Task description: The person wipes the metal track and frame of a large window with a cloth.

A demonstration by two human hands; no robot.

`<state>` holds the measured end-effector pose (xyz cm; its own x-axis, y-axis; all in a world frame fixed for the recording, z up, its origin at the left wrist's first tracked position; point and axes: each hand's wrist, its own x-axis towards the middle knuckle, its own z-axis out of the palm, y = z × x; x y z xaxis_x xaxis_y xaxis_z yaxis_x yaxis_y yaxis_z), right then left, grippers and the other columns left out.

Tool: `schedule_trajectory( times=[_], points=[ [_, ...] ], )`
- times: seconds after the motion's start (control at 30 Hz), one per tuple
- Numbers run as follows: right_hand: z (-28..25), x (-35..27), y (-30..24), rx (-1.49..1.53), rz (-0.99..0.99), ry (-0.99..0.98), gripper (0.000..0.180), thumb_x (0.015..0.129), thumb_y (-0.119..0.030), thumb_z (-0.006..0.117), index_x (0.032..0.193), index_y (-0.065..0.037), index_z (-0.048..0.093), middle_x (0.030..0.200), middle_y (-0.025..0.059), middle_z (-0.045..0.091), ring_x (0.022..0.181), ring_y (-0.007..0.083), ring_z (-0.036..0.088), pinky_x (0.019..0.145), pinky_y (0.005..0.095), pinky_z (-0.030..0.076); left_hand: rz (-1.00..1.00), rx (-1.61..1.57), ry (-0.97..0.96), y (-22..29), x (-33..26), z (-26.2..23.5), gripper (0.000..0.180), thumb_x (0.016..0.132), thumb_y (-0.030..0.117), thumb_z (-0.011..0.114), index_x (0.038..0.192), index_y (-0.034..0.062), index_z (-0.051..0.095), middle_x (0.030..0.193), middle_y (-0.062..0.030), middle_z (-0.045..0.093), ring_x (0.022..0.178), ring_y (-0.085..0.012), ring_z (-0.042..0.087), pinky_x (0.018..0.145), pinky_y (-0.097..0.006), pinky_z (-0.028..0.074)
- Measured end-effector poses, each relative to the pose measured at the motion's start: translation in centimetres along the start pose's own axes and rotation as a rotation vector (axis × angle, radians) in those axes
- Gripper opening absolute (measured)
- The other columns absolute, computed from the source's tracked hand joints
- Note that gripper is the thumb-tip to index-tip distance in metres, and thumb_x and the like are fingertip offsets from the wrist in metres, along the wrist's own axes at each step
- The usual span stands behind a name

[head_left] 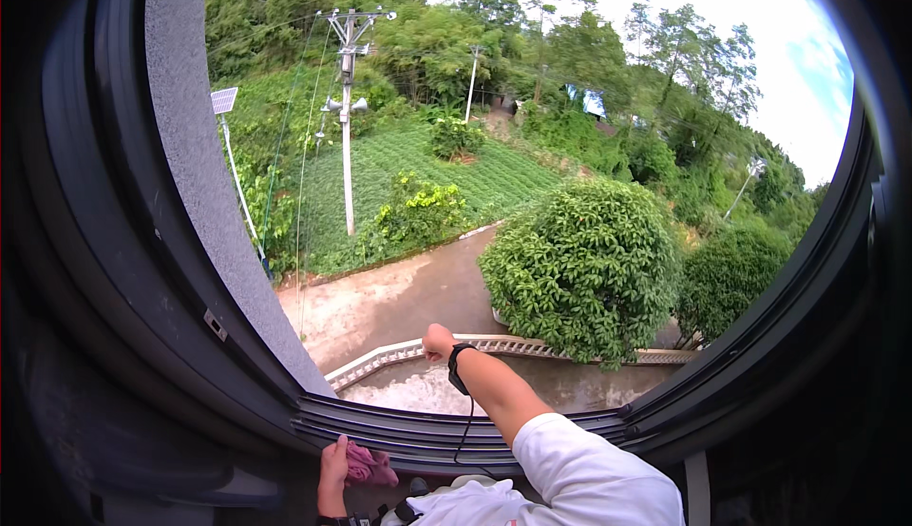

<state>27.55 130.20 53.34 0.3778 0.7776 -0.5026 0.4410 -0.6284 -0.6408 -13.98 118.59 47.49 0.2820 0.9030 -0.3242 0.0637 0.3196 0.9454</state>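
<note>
My left hand [333,461] is closed around a crumpled purplish-red cloth [370,465], low at the inner side of the window sill. The cloth hangs out to the right of my fingers, close to the dark window track [408,436]. My right arm stretches over the sill and out through the window opening. At its end, my right hand [438,342] is curled into a fist in the open air, with nothing showing in it. A black band [458,368] sits on my right wrist, and a thin black cable [466,428] runs from it back toward my body.
Dark window frame [104,146] surrounds the opening, with a rough grey outer wall [214,203] on the left. Below outside lie a pale railing [380,360], a paved road [418,284] and a rounded leafy tree [584,265]. A utility pole [348,146] stands by a green field.
</note>
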Motion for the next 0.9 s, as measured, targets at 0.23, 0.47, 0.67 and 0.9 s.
schedule_trajectory(
  times=[0.23,0.47,0.67,0.9],
  points=[
    [-4.2,-4.9,6.1,-0.525,0.073,0.404,0.026,0.091,-0.014,0.057,0.105,-0.002,0.075,0.108,0.0213,0.073,0.104,0.0361,0.07,0.089,0.0467,0.057,-0.046,0.033,0.052,-0.7,-0.3,-1.5,0.05,0.104,0.039,0.055,0.082,-0.0029,0.07,0.075,-0.0021,0.066,0.069,-0.0099,0.056,0.065,-0.03,0.048],
    [-4.7,-3.8,11.0,-0.576,0.024,0.434,0.024,0.087,-0.021,0.062,0.096,-0.004,0.077,0.1,0.0218,0.074,0.095,0.0379,0.072,0.084,0.0474,0.058,-0.018,0.133,0.068,-0.7,-0.1,-1.3,0.051,0.104,0.04,0.055,0.086,-0.004,0.072,0.075,-0.0037,0.067,0.069,-0.0107,0.058,0.066,-0.031,0.049],
    [-4.3,-4.7,6.7,-0.234,0.091,-0.012,0.026,0.086,-0.015,0.055,0.087,0.004,0.073,0.084,0.0174,0.075,0.072,0.0305,0.074,0.064,0.0422,0.06,-0.008,0.094,0.029,-1.5,0.3,-2.2,0.05,0.104,0.041,0.057,0.083,-0.0029,0.071,0.076,-0.0028,0.066,0.069,-0.0108,0.057,0.066,-0.031,0.049],
    [2.5,-6.6,1.6,-0.454,-0.458,0.073,0.024,0.084,-0.02,0.056,0.086,-0.007,0.076,0.073,0.0167,0.071,0.071,0.0332,0.071,0.066,0.0444,0.058,-0.033,-0.078,-0.024,0.8,-1.6,-1.5,0.039,0.105,0.033,0.055,0.091,-0.0006,0.071,0.082,-0.0009,0.068,0.073,-0.0083,0.059,0.067,-0.027,0.049]
  ],
)
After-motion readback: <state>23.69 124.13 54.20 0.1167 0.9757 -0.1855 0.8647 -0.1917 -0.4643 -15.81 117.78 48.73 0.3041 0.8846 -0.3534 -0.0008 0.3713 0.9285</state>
